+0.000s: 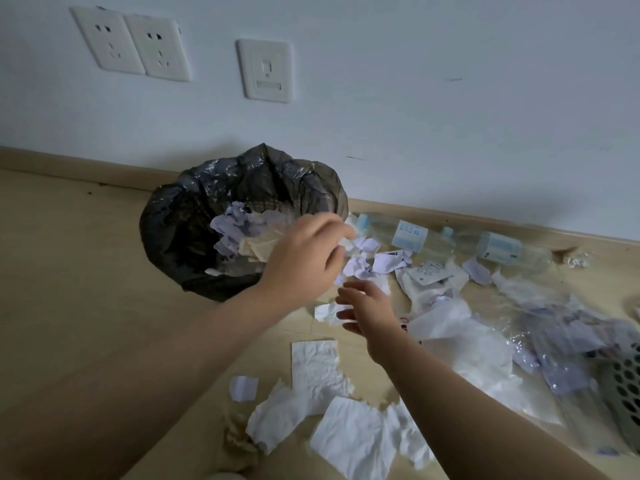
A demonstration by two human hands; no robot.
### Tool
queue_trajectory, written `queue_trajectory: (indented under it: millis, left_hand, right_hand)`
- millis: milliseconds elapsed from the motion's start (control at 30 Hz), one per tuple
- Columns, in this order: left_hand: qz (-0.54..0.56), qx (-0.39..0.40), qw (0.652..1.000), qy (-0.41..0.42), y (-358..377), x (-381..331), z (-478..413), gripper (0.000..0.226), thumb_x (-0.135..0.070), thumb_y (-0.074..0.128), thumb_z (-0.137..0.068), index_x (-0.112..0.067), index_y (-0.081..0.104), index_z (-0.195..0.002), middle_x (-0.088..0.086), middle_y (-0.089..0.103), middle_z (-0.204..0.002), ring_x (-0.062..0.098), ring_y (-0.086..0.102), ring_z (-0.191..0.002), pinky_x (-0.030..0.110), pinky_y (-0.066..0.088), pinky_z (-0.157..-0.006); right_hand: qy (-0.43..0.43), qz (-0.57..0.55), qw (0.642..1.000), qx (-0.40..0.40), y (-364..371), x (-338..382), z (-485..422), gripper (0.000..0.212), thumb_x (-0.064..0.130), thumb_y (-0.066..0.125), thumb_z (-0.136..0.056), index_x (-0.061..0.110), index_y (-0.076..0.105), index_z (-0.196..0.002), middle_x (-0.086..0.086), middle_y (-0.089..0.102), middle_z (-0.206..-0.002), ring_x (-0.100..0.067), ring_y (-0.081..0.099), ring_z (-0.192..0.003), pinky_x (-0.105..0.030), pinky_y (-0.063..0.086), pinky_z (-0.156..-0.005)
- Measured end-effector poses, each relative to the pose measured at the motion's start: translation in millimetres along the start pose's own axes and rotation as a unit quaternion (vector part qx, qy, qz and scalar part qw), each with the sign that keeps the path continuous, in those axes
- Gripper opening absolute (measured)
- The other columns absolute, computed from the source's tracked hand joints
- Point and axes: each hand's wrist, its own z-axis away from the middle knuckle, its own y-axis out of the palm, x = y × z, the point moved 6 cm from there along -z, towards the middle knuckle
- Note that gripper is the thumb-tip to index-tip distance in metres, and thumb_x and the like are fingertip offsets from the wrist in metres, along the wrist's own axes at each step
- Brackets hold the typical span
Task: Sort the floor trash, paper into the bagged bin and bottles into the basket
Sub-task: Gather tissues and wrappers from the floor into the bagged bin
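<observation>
bagged bin (180, 230) far left, by wall | bottles (446, 242) lying right of it along baseboard | paper scraps (346, 410) spread near and centre | basket (627, 386) at right edge

2 bottles (408, 237), 1 bin (173, 230), 3 wall plates (265, 71).

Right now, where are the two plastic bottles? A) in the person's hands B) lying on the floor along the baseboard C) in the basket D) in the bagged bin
B: both plastic bottles lie on their sides on the floor by the baseboard, right of the bagged bin; neither is in the basket.
</observation>
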Motion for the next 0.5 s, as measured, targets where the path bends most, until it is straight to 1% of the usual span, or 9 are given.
queue_trajectory:
  millis: [67, 100, 167, 200, 267, 333, 400, 467, 500]
  left_hand:
    - [0.033, 0.058, 0.993, 0.1, 17, -20, 21, 0.027, 0.005, 0.046, -0.075, -0.001, 0.07, -0.086, 0.012, 0.066, -0.091, 0.029, 0.063, -0.081, 0.036, 0.053, -0.07]
    - [0.05, 0.11, 0.983, 0.136, 30, -25, 37, 0.03, 0.005, 0.043, -0.072, -0.001, 0.07, -0.084, 0.013, 0.067, -0.089, 0.029, 0.063, -0.077, 0.037, 0.053, -0.067]
    - [0.049, 0.246, 0.956, 0.149, 61, -22, 75, 0.032, 0.004, 0.042, -0.071, -0.004, 0.068, -0.089, 0.012, 0.066, -0.092, 0.031, 0.061, -0.077, 0.038, 0.051, -0.065]
    - [0.028, 0.314, 0.94, 0.129, 75, -13, 97, 0.035, 0.003, 0.044, -0.073, -0.007, 0.067, -0.098, 0.01, 0.065, -0.1, 0.03, 0.059, -0.085, 0.037, 0.051, -0.07]
    - [-0.016, 0.413, 0.905, 0.098, 93, 13, 142, 0.039, -0.004, 0.046, -0.081, -0.016, 0.06, -0.115, 0.004, 0.06, -0.116, 0.023, 0.053, -0.102, 0.03, 0.043, -0.08]
    - [-0.06, 0.496, 0.863, 0.079, 99, 37, 178, 0.036, -0.015, 0.048, -0.085, -0.019, 0.054, -0.12, 0.003, 0.055, -0.118, 0.021, 0.048, -0.103, 0.028, 0.034, -0.076]
    - [-0.098, 0.548, 0.828, 0.068, 99, 54, 204, 0.036, -0.028, 0.05, -0.084, -0.02, 0.051, -0.119, 0.003, 0.052, -0.118, 0.022, 0.046, -0.101, 0.028, 0.029, -0.073]
    - [-0.138, 0.58, 0.799, 0.071, 97, 68, 223, 0.038, -0.036, 0.049, -0.082, -0.019, 0.049, -0.117, 0.005, 0.048, -0.12, 0.024, 0.044, -0.106, 0.031, 0.032, -0.078]
    - [-0.147, 0.578, 0.799, 0.076, 95, 69, 227, 0.038, -0.036, 0.05, -0.081, -0.019, 0.05, -0.115, 0.005, 0.048, -0.118, 0.024, 0.045, -0.107, 0.031, 0.034, -0.08]
  right_hand:
    - [0.001, 0.092, 0.996, -0.019, -8, -26, 0, 0.013, 0.015, 0.053, -0.087, 0.015, 0.054, -0.099, -0.003, 0.06, -0.089, -0.016, 0.054, -0.068, -0.03, 0.045, -0.064]
    - [-0.01, 0.157, 0.987, -0.025, -12, -38, 0, 0.015, 0.016, 0.052, -0.086, 0.014, 0.055, -0.101, -0.003, 0.06, -0.089, -0.017, 0.055, -0.072, -0.033, 0.046, -0.067]
    - [-0.031, 0.281, 0.959, -0.022, -19, -62, 5, 0.022, 0.02, 0.052, -0.086, 0.013, 0.056, -0.106, 0.002, 0.06, -0.09, -0.014, 0.056, -0.078, -0.029, 0.046, -0.068]
    - [-0.034, 0.342, 0.939, -0.013, -21, -73, 9, 0.025, 0.023, 0.053, -0.086, 0.016, 0.055, -0.111, 0.004, 0.059, -0.096, -0.012, 0.056, -0.082, -0.026, 0.046, -0.069]
    - [-0.065, 0.469, 0.881, 0.015, -23, -93, 18, 0.031, 0.028, 0.054, -0.088, 0.023, 0.051, -0.118, 0.005, 0.054, -0.114, -0.011, 0.054, -0.097, -0.025, 0.047, -0.078]
    - [-0.116, 0.548, 0.827, 0.055, -19, -108, 29, 0.036, 0.029, 0.052, -0.089, 0.027, 0.047, -0.124, 0.006, 0.047, -0.127, -0.012, 0.05, -0.11, -0.026, 0.046, -0.087]
    - [-0.157, 0.603, 0.776, 0.1, -14, -120, 40, 0.039, 0.026, 0.051, -0.089, 0.026, 0.044, -0.128, 0.005, 0.042, -0.132, -0.016, 0.046, -0.115, -0.028, 0.046, -0.09]
    - [-0.185, 0.672, 0.704, 0.136, -6, -133, 49, 0.039, 0.017, 0.05, -0.088, 0.021, 0.044, -0.126, -0.002, 0.043, -0.13, -0.023, 0.046, -0.112, -0.033, 0.044, -0.088]
    - [-0.192, 0.697, 0.675, 0.149, -4, -138, 52, 0.04, 0.011, 0.048, -0.087, 0.018, 0.044, -0.126, -0.006, 0.044, -0.128, -0.026, 0.046, -0.111, -0.036, 0.043, -0.087]
